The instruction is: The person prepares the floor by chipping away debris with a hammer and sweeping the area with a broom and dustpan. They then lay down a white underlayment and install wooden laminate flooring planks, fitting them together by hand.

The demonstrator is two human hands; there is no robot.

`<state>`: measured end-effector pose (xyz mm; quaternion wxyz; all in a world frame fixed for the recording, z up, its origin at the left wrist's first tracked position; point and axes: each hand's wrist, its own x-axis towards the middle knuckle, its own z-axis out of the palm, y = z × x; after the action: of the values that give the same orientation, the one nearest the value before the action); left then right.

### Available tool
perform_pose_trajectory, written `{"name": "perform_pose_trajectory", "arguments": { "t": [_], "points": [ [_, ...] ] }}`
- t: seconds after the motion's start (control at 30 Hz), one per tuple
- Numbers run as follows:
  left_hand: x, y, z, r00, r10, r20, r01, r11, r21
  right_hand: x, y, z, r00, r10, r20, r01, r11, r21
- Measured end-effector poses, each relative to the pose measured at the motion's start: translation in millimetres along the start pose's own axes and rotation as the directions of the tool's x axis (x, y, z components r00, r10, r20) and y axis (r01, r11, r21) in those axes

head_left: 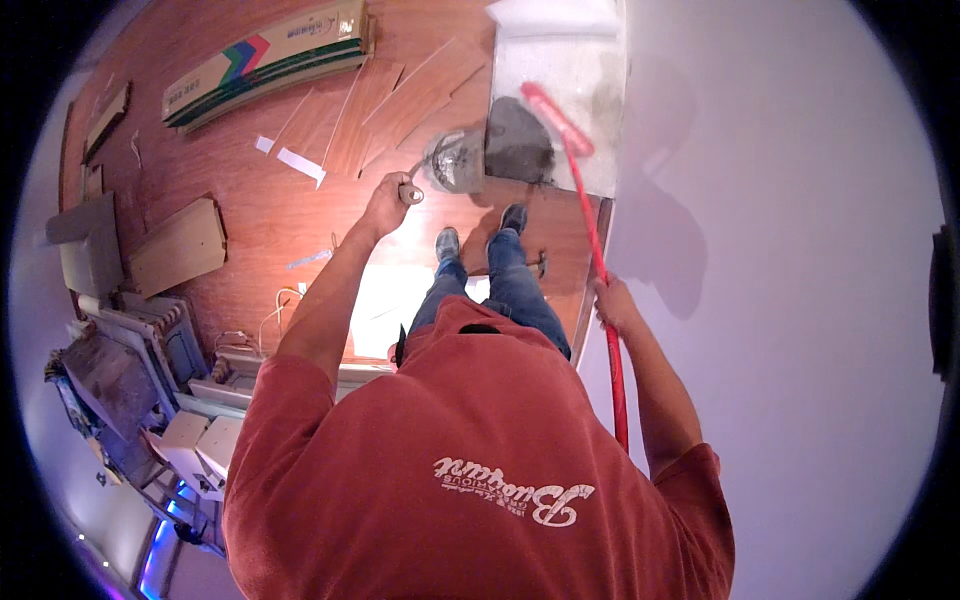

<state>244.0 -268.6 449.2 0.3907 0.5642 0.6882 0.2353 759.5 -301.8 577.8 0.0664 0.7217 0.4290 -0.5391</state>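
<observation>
My left hand [389,205] is closed around a tube-like handle whose round end points up toward me. That handle leads down to a grey, shiny dustpan [455,160] just ahead of my feet. In my right hand [616,304] is the pole of a red long-handled broom [590,215], its lower end running back beside my body. The broom's narrow red head [557,118] is blurred and hangs over a pale, stained slab [595,90]. A dark grey patch [518,140] covers part of this slab, right beside the dustpan.
Loose wood-look planks [385,110] lie ahead, near a long cardboard box [270,60]. At left are beige panels [180,245] and stacked furniture parts [150,340]. A hammer [541,264] lies near my right foot. A pale wall [790,250] rises close on my right.
</observation>
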Motion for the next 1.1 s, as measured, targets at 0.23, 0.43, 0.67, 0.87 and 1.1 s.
{"name": "perform_pose_trajectory", "arguments": {
  "t": [0.23, 0.43, 0.67, 0.87, 1.1],
  "points": [
    [2, -4, 3, 1.000, 0.005, -0.026, -0.005, 1.000, 0.006, -97, -38, -18, 0.974, 0.051, 0.220, -0.046, 0.999, -0.024],
    [4, -2, -2, 0.999, 0.020, -0.050, -0.020, 1.000, 0.014, -10, -69, -52, 0.947, -0.322, -0.006, 0.288, 0.854, -0.432],
    [7, 6, 8, 0.991, 0.049, -0.124, -0.056, 0.997, -0.047, 165, -86, -99, 0.945, -0.266, -0.189, 0.128, 0.835, -0.535],
    [-8, 7, 3, 0.992, 0.055, -0.110, -0.059, 0.998, -0.037, 112, -7, -95, 0.986, -0.099, -0.133, 0.018, 0.860, -0.511],
    [-21, 13, 1, 0.994, -0.058, -0.093, 0.051, 0.996, -0.073, -42, 70, -37, 0.997, 0.035, -0.076, -0.061, 0.926, -0.372]
  ]
}}
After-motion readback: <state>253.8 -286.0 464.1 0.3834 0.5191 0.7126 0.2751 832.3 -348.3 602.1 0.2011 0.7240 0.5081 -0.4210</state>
